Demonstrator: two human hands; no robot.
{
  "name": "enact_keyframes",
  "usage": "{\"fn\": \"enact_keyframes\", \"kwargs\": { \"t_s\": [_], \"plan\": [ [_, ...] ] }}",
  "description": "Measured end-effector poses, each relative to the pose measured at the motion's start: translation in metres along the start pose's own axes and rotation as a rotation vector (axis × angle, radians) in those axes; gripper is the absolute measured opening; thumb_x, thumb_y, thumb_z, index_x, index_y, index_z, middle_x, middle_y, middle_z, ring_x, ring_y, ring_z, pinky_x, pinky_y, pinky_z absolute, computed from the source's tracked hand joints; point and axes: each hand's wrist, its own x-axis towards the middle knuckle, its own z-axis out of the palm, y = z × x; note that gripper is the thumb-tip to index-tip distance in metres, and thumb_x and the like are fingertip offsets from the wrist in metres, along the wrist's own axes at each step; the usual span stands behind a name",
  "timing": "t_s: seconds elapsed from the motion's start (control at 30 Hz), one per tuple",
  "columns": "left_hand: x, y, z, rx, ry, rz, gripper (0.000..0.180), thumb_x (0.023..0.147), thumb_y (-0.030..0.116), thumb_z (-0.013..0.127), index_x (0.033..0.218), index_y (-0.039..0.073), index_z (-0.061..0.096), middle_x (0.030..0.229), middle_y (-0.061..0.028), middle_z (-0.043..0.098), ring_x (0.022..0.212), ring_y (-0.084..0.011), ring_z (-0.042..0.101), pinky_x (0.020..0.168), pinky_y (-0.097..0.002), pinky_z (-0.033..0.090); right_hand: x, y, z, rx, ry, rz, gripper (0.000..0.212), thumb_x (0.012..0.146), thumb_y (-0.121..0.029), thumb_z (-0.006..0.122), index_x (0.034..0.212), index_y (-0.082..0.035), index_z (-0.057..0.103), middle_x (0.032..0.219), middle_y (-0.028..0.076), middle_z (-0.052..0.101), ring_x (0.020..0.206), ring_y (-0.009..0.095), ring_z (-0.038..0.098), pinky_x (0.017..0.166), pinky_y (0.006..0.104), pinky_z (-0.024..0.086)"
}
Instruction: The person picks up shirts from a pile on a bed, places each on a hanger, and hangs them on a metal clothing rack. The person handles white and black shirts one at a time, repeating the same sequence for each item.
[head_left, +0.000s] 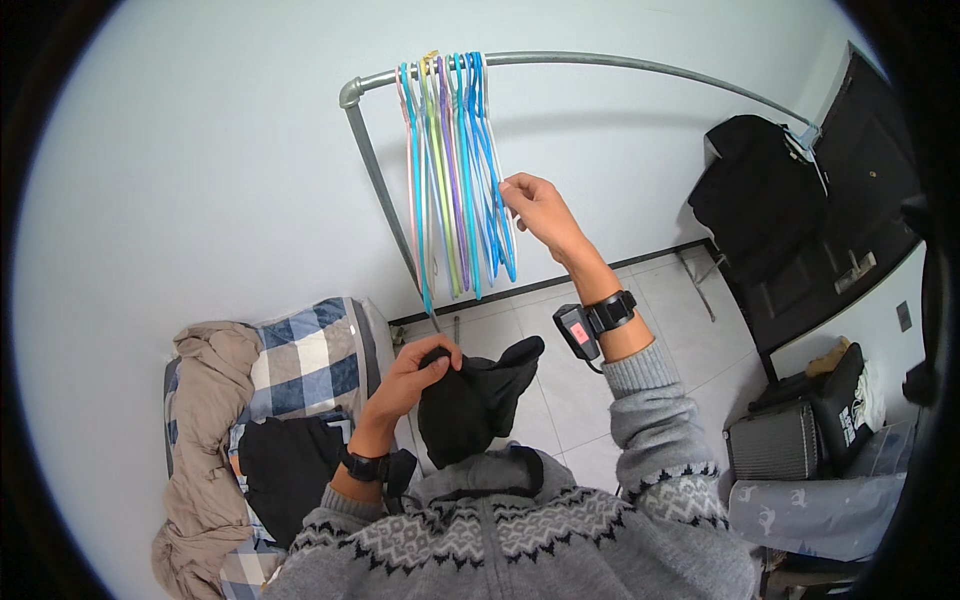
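Observation:
My left hand (420,372) is closed on a black garment (475,405) that hangs bunched in front of my chest; its exact kind does not show. Up ahead, my right hand (537,208) pinches the right-hand edge of a row of clothes hangers (455,180), at a white or blue one on the end. The hangers are pink, green, purple, white and blue, packed side by side on a grey metal rail (580,60).
Left of me is a bed with a checked pillow (305,360), a brown blanket (215,400) and dark folded clothing (290,475). Black clothes (755,180) hang at the rail's right end beside a dark door (850,220). A ribbed suitcase (775,445) stands at the right.

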Motion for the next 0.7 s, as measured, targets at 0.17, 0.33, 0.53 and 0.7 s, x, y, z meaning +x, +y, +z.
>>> {"fn": "enact_keyframes", "kwargs": {
  "t_s": [0.17,0.33,0.53,0.7],
  "plan": [
    [0.011,0.001,-0.004,0.049,-0.088,0.029,0.016,0.101,0.019,0.057,0.095,0.004,0.059,0.091,-0.0005,0.056,0.09,-0.0115,0.05,0.087,-0.0269,0.039,0.001,-0.003,0.003,-0.007,0.024,-0.034,0.023,0.1,-0.025,0.059,0.096,-0.004,0.066,0.079,0.0,0.06,0.069,0.008,0.052,0.063,0.0231,0.042],
    [0.013,-0.005,-0.008,0.101,-0.114,-0.003,0.022,0.104,0.024,0.055,0.095,0.004,0.057,0.088,0.0003,0.053,0.086,-0.0104,0.047,0.082,-0.0267,0.04,-0.001,-0.012,-0.002,0.08,0.106,-0.091,0.019,0.1,-0.021,0.058,0.096,-0.003,0.063,0.075,-0.001,0.055,0.066,0.007,0.05,0.063,0.0235,0.042],
    [0.015,-0.013,-0.01,0.249,-0.1,-0.031,0.022,0.105,0.024,0.056,0.099,0.002,0.058,0.09,-0.001,0.056,0.086,-0.0116,0.05,0.081,-0.0281,0.043,-0.003,-0.026,-0.013,0.112,0.136,-0.15,0.024,0.101,-0.024,0.057,0.098,-0.001,0.064,0.076,0.001,0.059,0.068,0.008,0.055,0.064,0.025,0.044],
    [0.021,-0.017,-0.008,0.391,-0.015,0.064,0.021,0.104,0.022,0.056,0.108,0.001,0.06,0.094,-0.0059,0.061,0.089,-0.0164,0.057,0.083,-0.0317,0.046,-0.016,-0.026,-0.021,0.203,0.152,-0.196,0.02,0.104,-0.021,0.054,0.1,-0.003,0.062,0.078,-0.002,0.053,0.065,0.007,0.051,0.062,0.0229,0.042]
  ]
}}
